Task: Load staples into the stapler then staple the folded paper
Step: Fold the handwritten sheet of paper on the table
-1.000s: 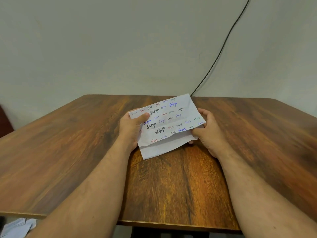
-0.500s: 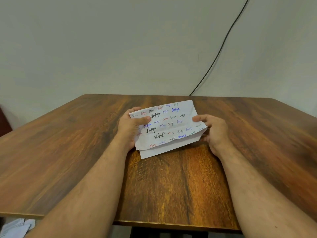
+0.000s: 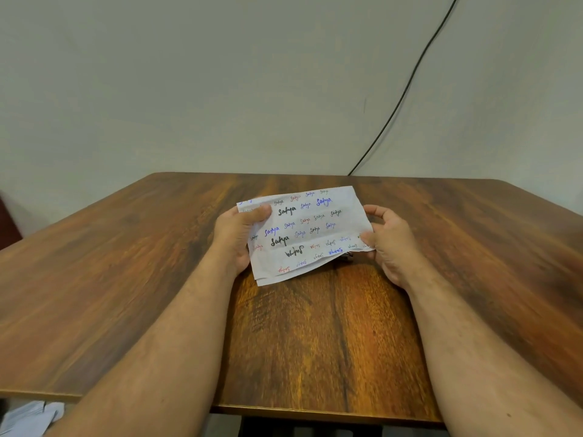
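Holding folded white paper with multicoloured handwriting point(image 3: 303, 231) just above brown wood-grain surface point(image 3: 315, 335), mid-table. Left hand point(image 3: 235, 234) gripping left edge, thumb pressing on top. Right hand point(image 3: 389, 241) pinching lower right corner, remaining fingers point(image 3: 373, 211) curling loosely apart. Small dark object peeking out under paper's right edge, unidentifiable.

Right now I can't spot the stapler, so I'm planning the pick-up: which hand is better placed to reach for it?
Probably the right hand: it only pinches the folded paper's edge, while the left hand grips it firmly. Something small and dark peeks out under the paper's right side; what it is, I cannot tell.
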